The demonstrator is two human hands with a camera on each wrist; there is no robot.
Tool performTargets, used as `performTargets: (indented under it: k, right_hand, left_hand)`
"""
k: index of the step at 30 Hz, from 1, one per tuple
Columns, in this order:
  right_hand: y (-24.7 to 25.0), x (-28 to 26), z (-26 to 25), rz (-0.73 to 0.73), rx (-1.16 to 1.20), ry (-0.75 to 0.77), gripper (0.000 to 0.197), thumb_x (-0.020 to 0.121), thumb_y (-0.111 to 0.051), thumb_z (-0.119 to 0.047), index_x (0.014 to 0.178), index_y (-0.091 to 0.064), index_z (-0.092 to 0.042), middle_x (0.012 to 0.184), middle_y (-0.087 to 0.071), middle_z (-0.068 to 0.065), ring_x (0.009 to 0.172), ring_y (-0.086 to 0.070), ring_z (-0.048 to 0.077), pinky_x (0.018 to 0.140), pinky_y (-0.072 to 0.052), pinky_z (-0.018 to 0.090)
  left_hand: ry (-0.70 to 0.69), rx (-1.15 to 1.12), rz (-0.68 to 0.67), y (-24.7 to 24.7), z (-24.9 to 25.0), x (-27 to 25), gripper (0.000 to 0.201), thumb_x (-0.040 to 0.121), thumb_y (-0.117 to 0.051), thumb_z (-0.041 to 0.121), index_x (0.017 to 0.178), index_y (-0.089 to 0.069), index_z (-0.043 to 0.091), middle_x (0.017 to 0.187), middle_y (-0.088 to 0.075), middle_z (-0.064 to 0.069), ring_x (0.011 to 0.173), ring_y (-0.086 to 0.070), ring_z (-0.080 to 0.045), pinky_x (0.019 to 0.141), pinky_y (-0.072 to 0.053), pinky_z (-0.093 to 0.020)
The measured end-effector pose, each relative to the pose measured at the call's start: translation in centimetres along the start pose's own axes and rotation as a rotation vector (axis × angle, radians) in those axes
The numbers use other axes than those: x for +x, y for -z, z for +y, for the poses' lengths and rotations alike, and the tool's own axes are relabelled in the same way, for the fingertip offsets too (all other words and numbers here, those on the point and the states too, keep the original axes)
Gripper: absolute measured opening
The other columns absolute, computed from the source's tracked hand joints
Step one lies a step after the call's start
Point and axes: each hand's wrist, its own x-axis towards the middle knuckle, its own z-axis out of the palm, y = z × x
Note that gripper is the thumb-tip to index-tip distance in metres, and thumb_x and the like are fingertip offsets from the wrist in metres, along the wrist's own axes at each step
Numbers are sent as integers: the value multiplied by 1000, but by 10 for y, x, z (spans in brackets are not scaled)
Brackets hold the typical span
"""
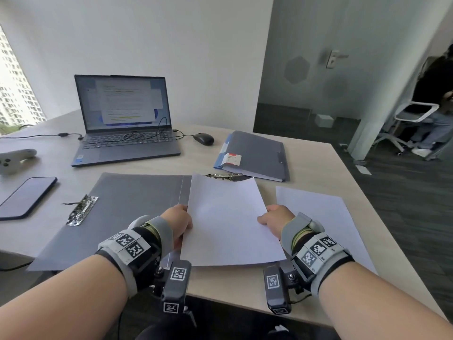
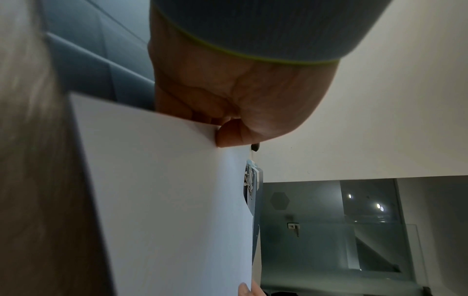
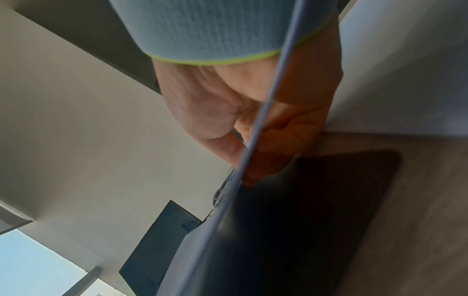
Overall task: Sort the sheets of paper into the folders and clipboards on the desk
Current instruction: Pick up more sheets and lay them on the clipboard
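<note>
A white sheet of paper (image 1: 228,219) is held over the right half of an open grey clipboard folder (image 1: 122,207). My left hand (image 1: 180,223) pinches the sheet's left edge, thumb on top (image 2: 228,136). My right hand (image 1: 275,219) pinches its right edge; in the right wrist view the sheet (image 3: 255,138) runs edge-on between thumb and fingers. A metal clip (image 1: 82,209) lies on the folder's left leaf, another clip (image 1: 224,176) shows past the sheet's top. More white sheets (image 1: 323,217) lie on the desk to the right. A closed grey and blue folder (image 1: 255,155) sits behind.
An open laptop (image 1: 125,119) with cables and a black mouse (image 1: 203,138) stand at the back. A dark phone (image 1: 27,196) and a white controller (image 1: 14,159) lie at the left. The desk's right edge (image 1: 367,192) drops to a carpeted floor; a seated person (image 1: 431,99) is far right.
</note>
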Motion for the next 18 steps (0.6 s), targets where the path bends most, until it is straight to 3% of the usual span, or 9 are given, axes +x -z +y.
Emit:
performTargets:
  k: [4, 8, 10, 12, 14, 18]
  right_hand:
    - [-2, -1, 0, -2, 43, 28, 26, 87, -60, -8, 113, -67, -7, 110, -71, 18, 92, -68, 34, 81, -53, 35]
    - [-6, -4, -3, -4, 68, 45, 25, 85, -61, -9, 109, -68, -6, 108, -72, 19, 96, -69, 37, 88, -55, 45]
    - [-6, -4, -5, -6, 77, 45, 26, 85, -63, -9, 110, -68, -5, 108, -72, 20, 96, -69, 36, 91, -55, 47]
    - [-5, -2, -7, -4, 89, 51, 23, 85, -63, -7, 108, -69, -3, 109, -72, 21, 96, -69, 37, 90, -56, 43]
    - [-4, -1, -9, -17, 91, 56, 22, 85, -63, -6, 105, -70, 0, 109, -72, 22, 85, -67, 31, 83, -54, 37]
    - [-6, 5, -11, 8, 70, 64, 31, 75, -64, -17, 99, -71, 1, 98, -73, 23, 73, -58, 24, 72, -51, 34]
  left_hand:
    - [42, -97, 0, 2, -2, -2, 50, 92, -36, -15, 124, -48, 21, 100, -58, -19, 88, -62, -38, 83, -53, -56]
    - [26, 14, 4, 6, 0, 3, 55, 91, -39, -13, 140, -44, 13, 124, -59, -24, 115, -59, -44, 98, -48, -59]
    - [5, 4, -13, 8, -2, 6, 53, 90, -42, -15, 137, -48, 7, 114, -60, -19, 107, -62, -40, 95, -51, -49]
    - [-30, -13, -2, 10, -1, 5, 49, 88, -47, -13, 135, -49, 3, 99, -59, -15, 90, -60, -32, 80, -52, -38]
    - [-18, -29, 5, 12, 2, 4, 39, 89, -45, -11, 125, -56, 1, 86, -58, -14, 76, -58, -30, 72, -53, -39]
    - [43, -7, 5, 20, 8, 2, 12, 89, -47, 4, 93, -58, 4, 76, -58, -15, 63, -59, -29, 75, -58, -49]
